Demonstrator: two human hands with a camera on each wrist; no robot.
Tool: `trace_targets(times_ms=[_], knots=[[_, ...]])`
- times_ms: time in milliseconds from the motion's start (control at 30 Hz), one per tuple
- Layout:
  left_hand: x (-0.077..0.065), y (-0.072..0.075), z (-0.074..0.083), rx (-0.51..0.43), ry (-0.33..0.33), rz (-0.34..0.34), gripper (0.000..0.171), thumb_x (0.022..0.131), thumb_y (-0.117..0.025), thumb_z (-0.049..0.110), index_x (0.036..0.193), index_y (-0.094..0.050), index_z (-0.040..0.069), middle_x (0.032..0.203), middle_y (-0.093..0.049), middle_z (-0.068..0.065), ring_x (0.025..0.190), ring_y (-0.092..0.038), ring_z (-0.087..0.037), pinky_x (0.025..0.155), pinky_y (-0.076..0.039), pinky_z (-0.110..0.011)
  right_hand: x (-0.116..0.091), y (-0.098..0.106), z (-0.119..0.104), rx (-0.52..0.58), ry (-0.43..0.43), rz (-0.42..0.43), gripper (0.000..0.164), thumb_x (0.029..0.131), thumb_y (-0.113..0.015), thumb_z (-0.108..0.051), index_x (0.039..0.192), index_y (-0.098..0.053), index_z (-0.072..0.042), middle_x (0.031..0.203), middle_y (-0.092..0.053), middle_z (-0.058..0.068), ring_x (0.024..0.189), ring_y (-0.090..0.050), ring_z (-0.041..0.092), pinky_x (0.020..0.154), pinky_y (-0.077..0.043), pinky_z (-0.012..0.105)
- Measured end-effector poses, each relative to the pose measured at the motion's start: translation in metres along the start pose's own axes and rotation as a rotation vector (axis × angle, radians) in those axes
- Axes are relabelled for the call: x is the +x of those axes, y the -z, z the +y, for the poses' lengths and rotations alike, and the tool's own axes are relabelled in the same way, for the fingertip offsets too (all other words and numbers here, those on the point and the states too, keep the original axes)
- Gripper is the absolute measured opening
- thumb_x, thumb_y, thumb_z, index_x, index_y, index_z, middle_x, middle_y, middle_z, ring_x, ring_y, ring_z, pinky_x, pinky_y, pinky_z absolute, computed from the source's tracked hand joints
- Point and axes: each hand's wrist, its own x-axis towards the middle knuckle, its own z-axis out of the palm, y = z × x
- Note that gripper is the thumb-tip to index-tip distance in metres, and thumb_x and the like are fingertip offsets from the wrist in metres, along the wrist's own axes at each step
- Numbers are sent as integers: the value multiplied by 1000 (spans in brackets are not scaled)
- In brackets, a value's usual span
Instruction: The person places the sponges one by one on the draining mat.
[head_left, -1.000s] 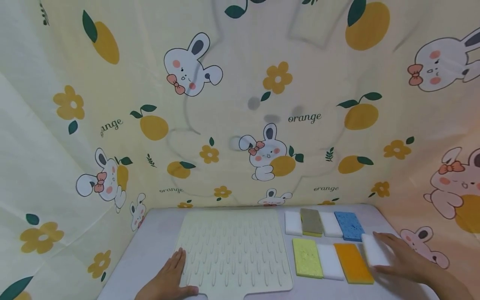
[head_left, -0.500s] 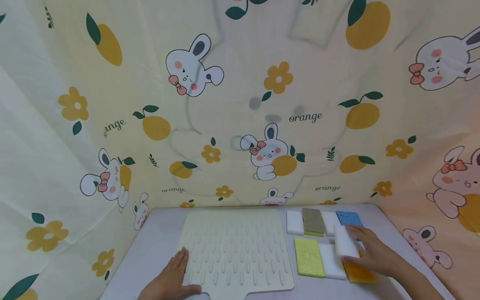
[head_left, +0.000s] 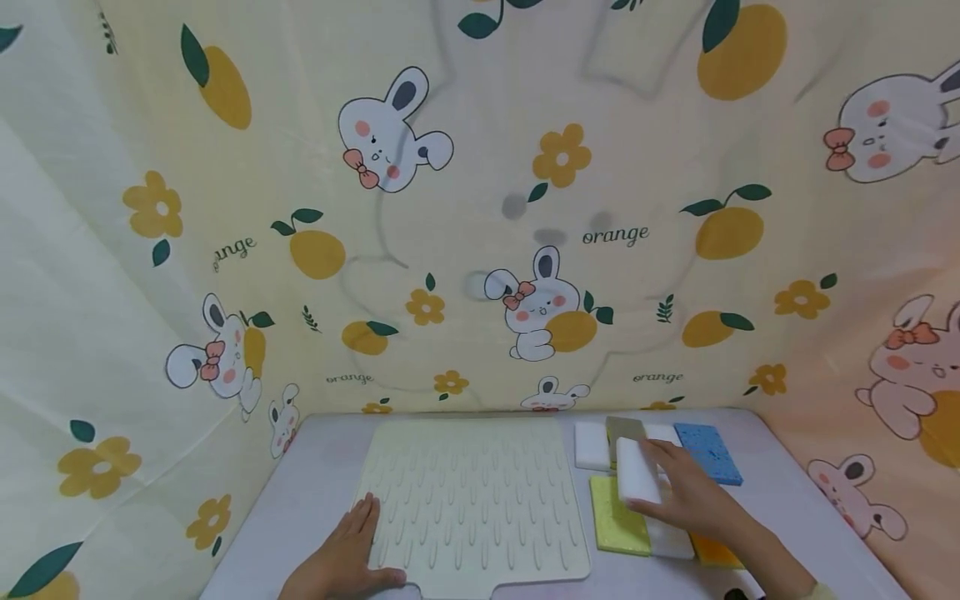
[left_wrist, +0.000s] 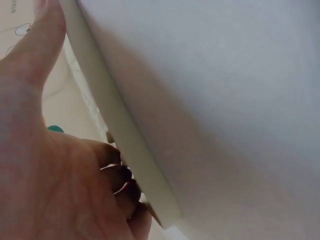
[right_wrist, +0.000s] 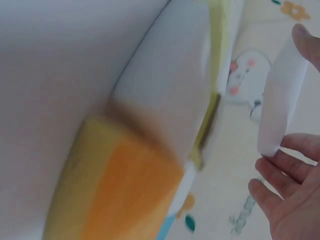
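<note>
- Head: the board (head_left: pixel 472 500) lies on the table (head_left: pixel 300 483), and the left hand (head_left: pixel 341 546) is spread at its left edge, fingers straight, thumb apart at the near corner; light, even pressure there should be enough to stop it sliding
- Head: right of the board, the right hand (head_left: pixel 697 493) pinches a white pad (head_left: pixel 637 475) above the yellow sponge (head_left: pixel 618 525), thumb at the near end, fingers at the far end
- Head: farther right of the board are the blue sponge (head_left: pixel 708 452) and the partly hidden orange sponge (head_left: pixel 716 550); best to clear the sponges without brushing them
- Left wrist: the fingers reach over the board's edge, their tips hidden; a flat hold seems wiser than a squeeze
- Right wrist: the white pad is apart from the orange sponge, held by its ends, the spare fingers loose; it looks soft, so a gentle pinch should avoid bowing it
</note>
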Motion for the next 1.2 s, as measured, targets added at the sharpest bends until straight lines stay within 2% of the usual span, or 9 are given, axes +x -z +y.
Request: trace_targets(times_ms=[267,433,800,1033,1200], knots=[[0,5,0,31,-36,7,134,78,-81,75,164,-26,-11,173,-21,-32,161,-21,-49,130,-22,-63,15,-17,-26,48,43,37,115,82,-85,-68,162,-41,2,161,-40,33,142,-47,55,104,-52,71],[2,7,0,26,-19,7,135,76,-85,74,164,-27,-11,173,-22,-32,160,-22,-49,130,-24,-62,24,-26,-42,81,76,48,114,83,-87,-65,163,-39,1,162,-39,33,143,-47,54,108,-49,70],[2,5,2,35,11,5,136,74,-86,74,163,-28,-11,172,-23,-32,160,-23,-49,130,-24,-62,40,-43,-65,53,91,65,112,83,-88,-62,164,-40,-2,162,-44,29,145,-46,50,112,-46,70],[3,2,1,45,16,7,135,74,-86,73,163,-29,-11,172,-23,-32,160,-23,-49,130,-24,-61,52,-54,-78,48,168,89,111,83,-89,-59,163,-41,2,160,-49,27,143,-50,47,113,-47,65],[2,3,4,39,10,8,135,74,-87,72,163,-29,-11,172,-22,-33,160,-22,-49,130,-23,-61,62,-64,-86,84,189,78,114,83,-88,-61,164,-39,2,160,-46,27,147,-46,46,115,-47,61]])
